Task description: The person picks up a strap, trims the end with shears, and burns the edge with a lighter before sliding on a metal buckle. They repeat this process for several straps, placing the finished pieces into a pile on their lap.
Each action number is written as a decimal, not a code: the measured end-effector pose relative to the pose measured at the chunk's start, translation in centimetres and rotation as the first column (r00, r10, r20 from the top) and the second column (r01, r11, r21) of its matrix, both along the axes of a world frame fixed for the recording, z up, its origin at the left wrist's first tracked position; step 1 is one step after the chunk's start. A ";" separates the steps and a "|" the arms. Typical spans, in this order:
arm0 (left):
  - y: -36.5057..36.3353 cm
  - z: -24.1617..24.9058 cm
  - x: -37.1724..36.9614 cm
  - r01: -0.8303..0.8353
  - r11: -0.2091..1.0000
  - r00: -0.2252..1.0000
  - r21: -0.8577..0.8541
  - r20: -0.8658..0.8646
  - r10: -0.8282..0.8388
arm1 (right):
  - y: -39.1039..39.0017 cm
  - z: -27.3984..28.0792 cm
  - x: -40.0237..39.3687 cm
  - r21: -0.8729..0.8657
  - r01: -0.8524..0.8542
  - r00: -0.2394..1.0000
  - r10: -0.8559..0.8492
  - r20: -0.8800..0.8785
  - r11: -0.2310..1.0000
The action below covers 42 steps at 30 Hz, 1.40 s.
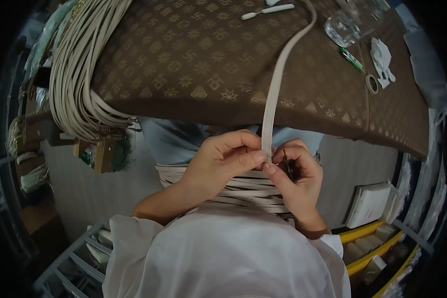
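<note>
A long cream strap (278, 74) runs from the far side of the table down over its front edge to my hands. My left hand (216, 164) pinches the strap's near end between thumb and fingers. From the other side, my right hand (300, 179) grips the same end with thumb and forefinger. A small dark tool (294, 172) sits in the curl of my right fingers; its kind is mostly hidden. Below my hands, several more cream straps (253, 192) lie across my lap.
A thick bundle of straps (74, 74) hangs over the left end of the brown patterned tablecloth (193, 64). On the table are a white-handled tool (268, 11), a clear container (342, 30), a green tube (351, 59), a tape roll (371, 84) and crumpled white paper (381, 58).
</note>
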State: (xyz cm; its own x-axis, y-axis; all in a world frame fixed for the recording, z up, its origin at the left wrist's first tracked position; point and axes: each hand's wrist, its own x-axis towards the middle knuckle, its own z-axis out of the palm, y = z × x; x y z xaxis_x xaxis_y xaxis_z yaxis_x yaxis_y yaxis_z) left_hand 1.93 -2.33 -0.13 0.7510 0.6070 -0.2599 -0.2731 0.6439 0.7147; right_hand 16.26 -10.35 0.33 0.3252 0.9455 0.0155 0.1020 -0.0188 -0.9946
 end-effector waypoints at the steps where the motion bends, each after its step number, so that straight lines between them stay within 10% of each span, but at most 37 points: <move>1: 0.5 0.4 0.6 0.039 0.999 0.999 0.003 -0.001 -0.039 | -0.5 0.0 1.1 0.008 -0.054 0.998 0.053 0.014 0.999; 8: 2.0 2.7 5.6 0.387 0.908 0.910 0.157 -0.222 -0.350 | -3.8 -0.2 6.7 0.096 -0.108 0.991 0.100 0.085 0.990; 13: 0.7 2.8 8.0 0.181 0.982 0.948 0.052 -0.274 -0.160 | -4.7 1.3 7.2 0.243 0.319 0.842 -0.392 0.370 0.916; 16: 0.2 1.7 8.7 0.100 0.994 0.983 0.044 -0.162 -0.091 | -5.6 0.5 6.9 0.297 0.217 0.680 -0.362 0.637 0.930; 42: -1.1 1.2 9.0 0.008 0.999 0.994 0.031 -0.114 -0.005 | -5.1 -0.4 7.0 0.340 0.216 0.552 -0.401 0.731 0.915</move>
